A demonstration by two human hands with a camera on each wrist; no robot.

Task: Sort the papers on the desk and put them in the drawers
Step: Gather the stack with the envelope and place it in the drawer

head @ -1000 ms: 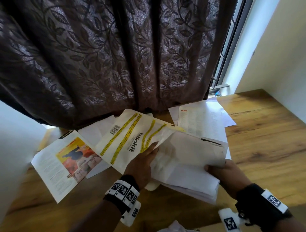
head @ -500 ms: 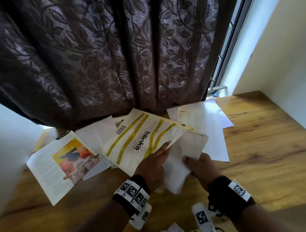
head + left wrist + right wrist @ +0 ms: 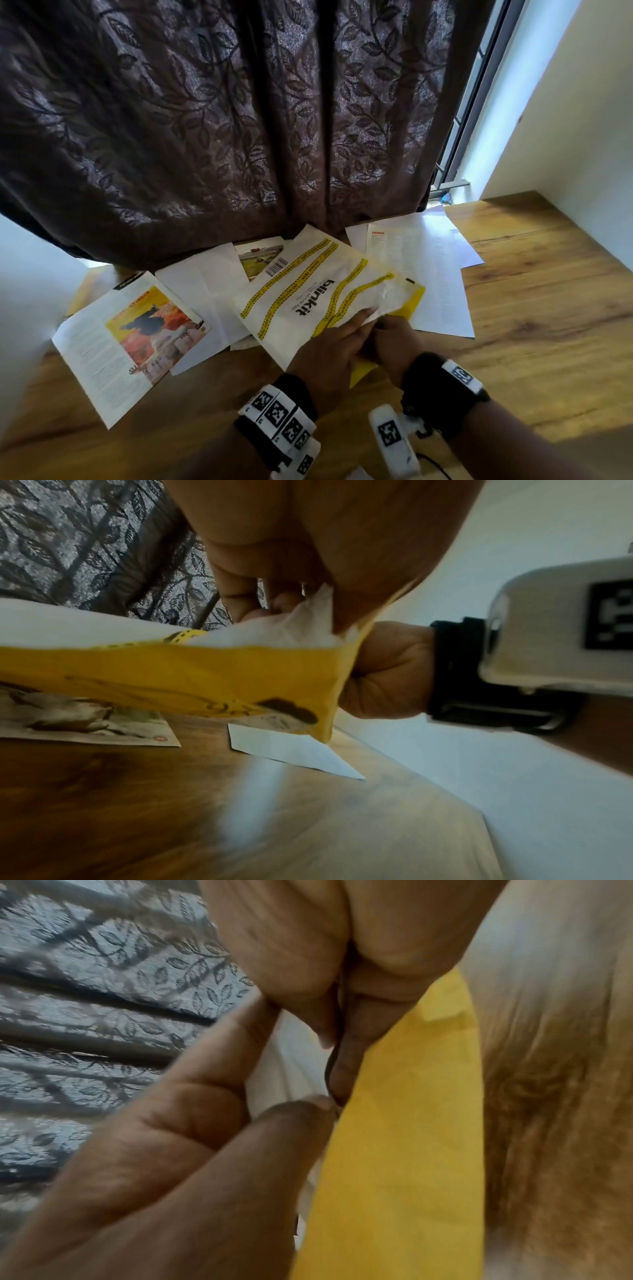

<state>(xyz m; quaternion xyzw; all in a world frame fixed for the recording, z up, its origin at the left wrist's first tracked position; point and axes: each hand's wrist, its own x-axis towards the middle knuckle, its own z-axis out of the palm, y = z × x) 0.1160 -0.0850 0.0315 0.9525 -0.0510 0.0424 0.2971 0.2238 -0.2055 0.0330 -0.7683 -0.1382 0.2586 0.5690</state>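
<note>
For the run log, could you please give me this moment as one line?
left hand: holds blinkit envelope | right hand: pinches same envelope's near edge | envelope: lifted off desk | drawers: not in view

A white, yellow-striped "blinkit" envelope point(image 3: 308, 301) lies tilted atop scattered white papers point(image 3: 431, 274) and a colour-printed page point(image 3: 130, 339).

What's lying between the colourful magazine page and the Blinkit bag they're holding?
A plain white sheet lies on the desk between the magazine page and the Blinkit bag, seen in the head view.
</note>
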